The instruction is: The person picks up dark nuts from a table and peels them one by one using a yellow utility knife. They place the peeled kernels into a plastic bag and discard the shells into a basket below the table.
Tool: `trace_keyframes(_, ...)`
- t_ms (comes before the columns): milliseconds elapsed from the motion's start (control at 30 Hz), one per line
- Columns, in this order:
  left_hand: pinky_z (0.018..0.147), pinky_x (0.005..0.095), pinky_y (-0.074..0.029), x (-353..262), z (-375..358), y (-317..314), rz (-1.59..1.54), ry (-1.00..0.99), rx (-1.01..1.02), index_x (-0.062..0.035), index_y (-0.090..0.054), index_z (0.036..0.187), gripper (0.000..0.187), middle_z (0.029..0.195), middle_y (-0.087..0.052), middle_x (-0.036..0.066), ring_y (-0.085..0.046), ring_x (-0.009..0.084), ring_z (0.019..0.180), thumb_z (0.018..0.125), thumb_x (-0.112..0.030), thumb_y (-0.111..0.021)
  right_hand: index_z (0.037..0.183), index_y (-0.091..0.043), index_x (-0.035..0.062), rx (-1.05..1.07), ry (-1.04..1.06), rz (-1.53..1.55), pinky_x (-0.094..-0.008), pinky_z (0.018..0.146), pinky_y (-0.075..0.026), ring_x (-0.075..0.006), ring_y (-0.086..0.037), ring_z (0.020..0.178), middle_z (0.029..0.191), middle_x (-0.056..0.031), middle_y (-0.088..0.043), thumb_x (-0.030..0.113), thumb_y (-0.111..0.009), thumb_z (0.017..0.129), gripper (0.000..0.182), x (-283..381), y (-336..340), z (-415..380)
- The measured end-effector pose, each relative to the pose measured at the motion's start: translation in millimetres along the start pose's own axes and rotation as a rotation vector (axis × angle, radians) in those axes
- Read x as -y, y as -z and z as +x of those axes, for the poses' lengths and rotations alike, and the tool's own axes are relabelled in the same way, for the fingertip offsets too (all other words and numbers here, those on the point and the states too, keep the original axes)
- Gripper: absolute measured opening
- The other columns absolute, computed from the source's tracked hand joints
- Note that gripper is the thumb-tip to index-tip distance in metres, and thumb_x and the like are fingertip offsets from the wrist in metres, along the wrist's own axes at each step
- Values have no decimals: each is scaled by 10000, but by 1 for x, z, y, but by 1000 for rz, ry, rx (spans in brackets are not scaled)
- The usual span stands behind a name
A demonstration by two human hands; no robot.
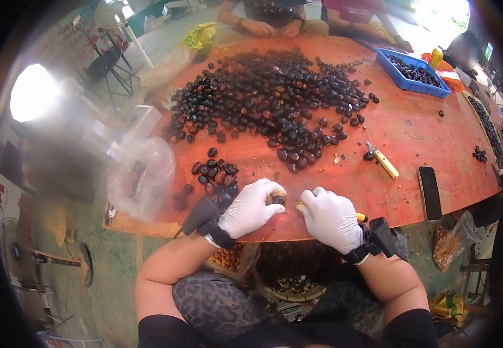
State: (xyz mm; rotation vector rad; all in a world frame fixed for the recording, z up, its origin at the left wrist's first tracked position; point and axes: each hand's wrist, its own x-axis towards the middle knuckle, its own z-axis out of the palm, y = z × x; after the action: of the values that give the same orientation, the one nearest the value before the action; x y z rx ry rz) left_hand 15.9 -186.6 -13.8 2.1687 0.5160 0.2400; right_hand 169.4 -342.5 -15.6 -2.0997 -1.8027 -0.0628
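My left hand (249, 210), in a white glove, pinches a dark brown nut (278, 200) between thumb and fingers at the table's near edge. A pale patch shows beside the nut, partly hidden by the fingertips. Just to the right, my gloved right hand (331, 216) is closed around a small knife, whose yellow handle (360, 217) with a dark end sticks out behind the palm. Its blade is mostly hidden and points toward the nut. Close by my left hand lies a small group of dark nuts (212, 173).
A large heap of dark nuts (263, 98) covers the middle of the red table (402, 139). To the right lie another knife (383, 160), a phone (430, 193) and a blue tray (416, 87) of nuts. A plastic bag (147, 180) hangs at left. Two people sit opposite.
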Motion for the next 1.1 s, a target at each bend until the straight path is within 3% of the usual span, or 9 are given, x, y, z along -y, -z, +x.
trace_keyframes(33, 805, 299, -528, -1, -1, 0, 15, 10, 4, 5, -675, 1063, 248, 970, -629, 78, -651, 156, 875, 835, -34, -764, 908, -566, 103, -3, 26, -21, -408, 556, -533, -277, -667, 723, 807, -97, -601, 263, -633, 922, 174, 2, -1, 1)
trace_keyframes(133, 831, 378, -526, 2, -1, -3, -11, -35, -17, 6, -669, 1032, 230, 968, -648, 166, -667, 319, 908, 830, -71, -744, 912, -576, 109, -28, 84, -44, -389, 564, -530, -263, -659, 723, 800, -87, -595, 253, -648, 899, 161, 10, -2, 7)
trace_keyframes(333, 821, 395, -523, 5, -1, -1, 26, -87, -27, 16, -662, 1022, 232, 967, -650, 175, -664, 340, 908, 840, -100, -747, 922, -604, 114, -33, 124, -68, -394, 584, -528, -270, -654, 728, 807, -88, -599, 234, -651, 879, 135, 6, -10, 13)
trace_keyframes(600, 798, 402, -515, -4, -2, 1, 86, -10, -27, 14, -648, 973, 281, 929, -636, 178, -650, 351, 875, 812, -168, -789, 880, -572, 111, -56, 79, -63, -394, 567, -528, -265, -657, 718, 787, -84, -596, 230, -631, 894, 134, 9, -6, 8)
trace_keyframes(833, 798, 421, -507, -9, -2, 2, 108, 22, -23, 9, -642, 933, 233, 919, -626, 184, -637, 359, 875, 824, -163, -755, 892, -581, 102, 74, 23, -130, -404, 562, -538, -275, -672, 705, 789, -99, -612, 257, -625, 903, 162, 6, -5, 2)
trace_keyframes(933, 762, 400, -521, 2, -5, 5, 286, -154, -90, -10, -640, 883, 189, 910, -610, 137, -636, 305, 832, 828, -152, -752, 899, -586, 99, 28, -12, -87, -411, 566, -543, -285, -676, 707, 789, -108, -616, 261, -624, 912, 166, 2, -3, 0)
trace_keyframes(1033, 815, 442, -516, -3, -5, 28, 745, -155, -91, -33, -635, 875, 199, 942, -605, 147, -619, 342, 940, 818, -195, -734, 905, -590, 96, 22, -74, -71, -422, 570, -547, -300, -680, 712, 794, -118, -624, 260, -628, 914, 169, -3, 0, 0)
trace_keyframes(1100, 852, 458, -505, -9, 4, 35, 763, -74, -80, -43, -635, 949, 261, 967, -611, 151, -596, 358, 999, 816, -243, -739, 898, -573, 93, 17, -96, -44, -441, 570, -534, -315, -665, 709, 788, -124, -609, 253, -634, 915, 172, -4, 1, 0)
